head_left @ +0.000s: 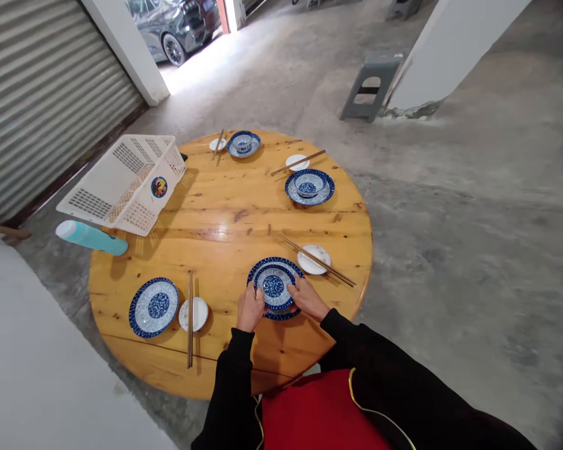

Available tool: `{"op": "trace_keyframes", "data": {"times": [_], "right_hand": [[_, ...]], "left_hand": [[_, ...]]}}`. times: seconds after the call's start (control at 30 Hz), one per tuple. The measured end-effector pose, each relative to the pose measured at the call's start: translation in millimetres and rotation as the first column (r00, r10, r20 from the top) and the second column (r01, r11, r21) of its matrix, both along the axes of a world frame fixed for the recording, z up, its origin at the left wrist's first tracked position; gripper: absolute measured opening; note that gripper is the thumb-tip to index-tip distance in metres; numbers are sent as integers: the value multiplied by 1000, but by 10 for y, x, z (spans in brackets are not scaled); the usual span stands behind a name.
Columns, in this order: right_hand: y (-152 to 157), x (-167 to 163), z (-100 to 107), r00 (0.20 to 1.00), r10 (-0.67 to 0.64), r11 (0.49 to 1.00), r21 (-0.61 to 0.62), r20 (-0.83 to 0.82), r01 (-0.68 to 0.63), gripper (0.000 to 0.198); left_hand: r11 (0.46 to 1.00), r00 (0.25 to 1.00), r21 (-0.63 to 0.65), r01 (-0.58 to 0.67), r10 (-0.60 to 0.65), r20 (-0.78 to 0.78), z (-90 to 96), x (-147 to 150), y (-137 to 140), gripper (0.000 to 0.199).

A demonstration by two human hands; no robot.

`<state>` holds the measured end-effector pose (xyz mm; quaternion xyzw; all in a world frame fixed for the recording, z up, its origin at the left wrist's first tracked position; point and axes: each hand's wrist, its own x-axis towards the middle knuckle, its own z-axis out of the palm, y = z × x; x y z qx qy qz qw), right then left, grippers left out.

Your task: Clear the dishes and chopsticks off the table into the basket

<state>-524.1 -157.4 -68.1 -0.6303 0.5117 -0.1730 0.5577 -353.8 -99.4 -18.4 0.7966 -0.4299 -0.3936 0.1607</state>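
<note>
Both of my hands grip a blue-and-white bowl [274,286] over a blue-rimmed plate [281,263] at the table's near side. My left hand [251,306] pinches the bowl's left side, thumb on the rim. On the opposite side my right hand [308,299] holds it the same way. Whether the bowl touches the plate cannot be made out. Just beyond my right hand, a pair of chopsticks [331,267] rests across a small white dish [313,253]. To the left lie another blue-and-white plate [154,307] and a small white dish [199,314] with chopsticks [190,337] across it.
Two more settings, each a bowl on a plate [328,194] with chopsticks and a dish, stand across the round wooden table [225,215]. A white plastic basket [141,209] and a turquoise bottle [96,238] occupy the left edge. A grey stool [363,106] stands beside a pillar.
</note>
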Motion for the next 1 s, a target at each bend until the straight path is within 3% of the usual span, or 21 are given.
{"op": "trace_keyframes", "data": {"times": [0.1, 0.2, 0.27, 0.33, 0.47, 0.6, 0.7, 0.83, 1.0], "right_hand": [[0, -37, 145, 1000, 15, 998, 65, -15, -14, 12], [-149, -198, 338, 997, 48, 984, -169, -65, -58, 14], [-350, -416, 472, 995, 71, 946, -313, -64, -88, 18], [-613, -723, 610, 992, 115, 925, -358, -54, -126, 22], [-1192, -1494, 881, 983, 169, 921, -343, -78, -186, 24], [-1699, -2201, 1060, 976, 161, 939, -283, -148, -197, 19], [-2012, -2523, 1103, 968, 187, 958, -186, -170, -218, 19], [-2406, -2612, 1104, 960, 230, 954, -159, -161, -255, 20], [-2985, -2309, 1130, 921, 323, 880, -289, -219, -377, 21]], "left_hand": [[991, 977, -59, -120, 107, -183, 32, -23, 57, 23], [977, 956, -145, -157, 114, -269, 151, -151, -18, 33], [967, 969, -210, -144, 95, -229, 281, -350, -157, 34], [956, 985, -264, -128, 92, -142, 433, -653, -360, 27], [936, 990, -324, -138, 130, -47, 684, -1467, -883, 17], [936, 943, -266, -231, 148, -298, 743, -2218, -1399, 21], [936, 918, -245, -254, 154, -365, 728, -2557, -1698, 20], [923, 916, -260, -283, 179, -359, 747, -2697, -1994, 12], [905, 941, -271, -328, 286, -183, 800, -2561, -2387, 10]]}}
